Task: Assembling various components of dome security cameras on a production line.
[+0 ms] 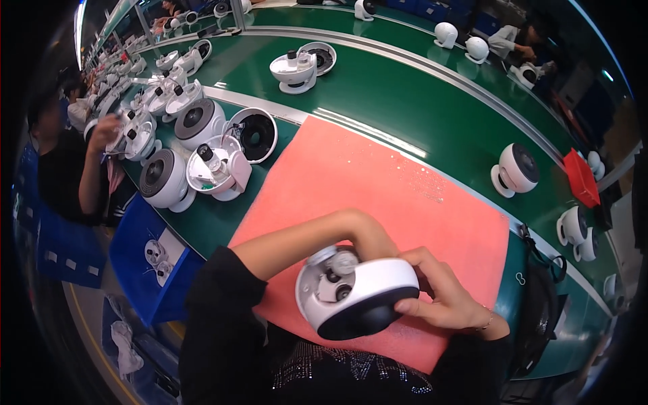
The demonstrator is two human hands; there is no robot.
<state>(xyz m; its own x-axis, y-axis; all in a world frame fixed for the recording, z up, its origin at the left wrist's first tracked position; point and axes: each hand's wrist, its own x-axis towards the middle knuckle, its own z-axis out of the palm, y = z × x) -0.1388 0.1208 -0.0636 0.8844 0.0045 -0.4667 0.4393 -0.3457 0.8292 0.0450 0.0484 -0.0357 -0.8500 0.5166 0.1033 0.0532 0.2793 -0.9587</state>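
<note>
I hold a round white camera housing [358,293] with a black dome front over the near edge of a pink mat [378,182]. The housing is open at the top, showing small grey and white parts inside. My right hand [442,293] grips its right side, thumb on the black rim. My left hand [368,233] reaches over the top from the left, its fingers mostly hidden behind the housing and touching the inner parts.
Several open white camera shells [209,158] crowd the green conveyor [405,94] at the left. An assembled white camera [514,170] stands right of the mat. A red bin [580,177] sits far right. Another person [74,155] works at the left.
</note>
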